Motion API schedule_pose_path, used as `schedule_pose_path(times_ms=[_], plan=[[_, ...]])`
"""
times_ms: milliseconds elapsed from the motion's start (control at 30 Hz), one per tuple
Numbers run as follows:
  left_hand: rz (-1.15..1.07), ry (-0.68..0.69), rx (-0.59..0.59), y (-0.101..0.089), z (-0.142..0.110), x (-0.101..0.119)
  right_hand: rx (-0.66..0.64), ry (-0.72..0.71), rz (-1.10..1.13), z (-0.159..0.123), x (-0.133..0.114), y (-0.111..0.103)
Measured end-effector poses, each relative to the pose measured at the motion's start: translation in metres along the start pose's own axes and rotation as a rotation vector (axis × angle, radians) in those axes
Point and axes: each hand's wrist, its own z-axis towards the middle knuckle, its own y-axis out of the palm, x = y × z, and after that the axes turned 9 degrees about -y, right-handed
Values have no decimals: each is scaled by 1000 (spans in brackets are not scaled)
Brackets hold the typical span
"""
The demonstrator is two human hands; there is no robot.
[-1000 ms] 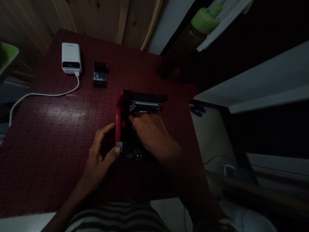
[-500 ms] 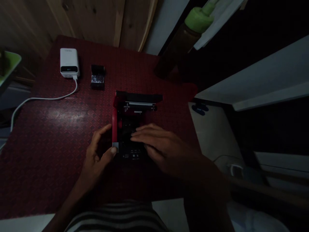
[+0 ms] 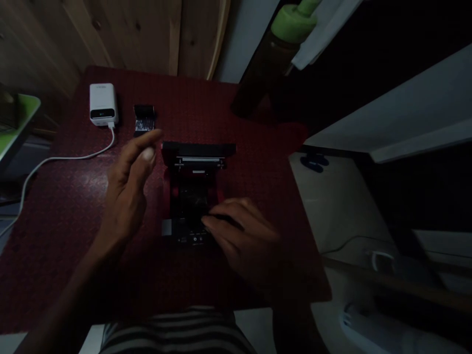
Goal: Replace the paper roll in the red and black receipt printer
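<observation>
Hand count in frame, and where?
2: left hand, left of the open black-and-red device; right hand, at the device's near right side. No others visible.

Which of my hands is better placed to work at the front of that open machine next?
Your right hand, I'd say: its fingers are at the front of the machine, close to the buttons. Your left hand is left of it, near the raised lid.

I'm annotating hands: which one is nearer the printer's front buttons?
The right hand, fingertips close beside the buttons; the left hand is up near the raised lid.
</observation>
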Motion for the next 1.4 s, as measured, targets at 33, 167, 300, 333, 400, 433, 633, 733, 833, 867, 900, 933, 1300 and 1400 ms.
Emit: schedule_pose_path(times_ms=[33, 167, 300, 333, 400, 433, 633, 733, 833, 867, 900, 933, 1300, 1400], plan=[[-16, -20, -10, 5, 4, 3, 0, 1, -41, -3, -1, 1], [-112, -81, 40, 14, -8, 8, 15, -49, -194, -14, -5, 6], [-105, -225, 38, 10, -43, -2, 66, -94, -322, -21, -13, 11], [-127, -274, 23, 9, -51, -6, 80, -89, -346, -21, -15, 12], [-157, -356, 1, 7, -63, -13, 102, -69, -359, -21, -17, 13], [-160, -392, -8, 6, -67, -16, 110, -55, -347, -21, -17, 14], [-216, -501, -117, 7, -74, -13, 103, -35, -190, -20, -10, 17], [-195, -481, -114, 6, -73, -11, 92, -30, -168, -20, -8, 15], [-170, -472, -113, 5, -71, -13, 84, -20, -147, -20, -7, 16], [-171, -473, -111, 5, -71, -14, 86, -19, -143, -20, -7, 16], [-175, -479, -109, 5, -71, -15, 92, -20, -136, -21, -6, 18], [-182, -492, -106, 4, -72, -16, 105, -21, -122, -23, -6, 19], [-148, -610, -92, -13, -91, -17, 310, 369, 90, -64, -24, 37], [-106, -584, -93, -11, -87, -11, 285, 429, 118, -69, -26, 46]])
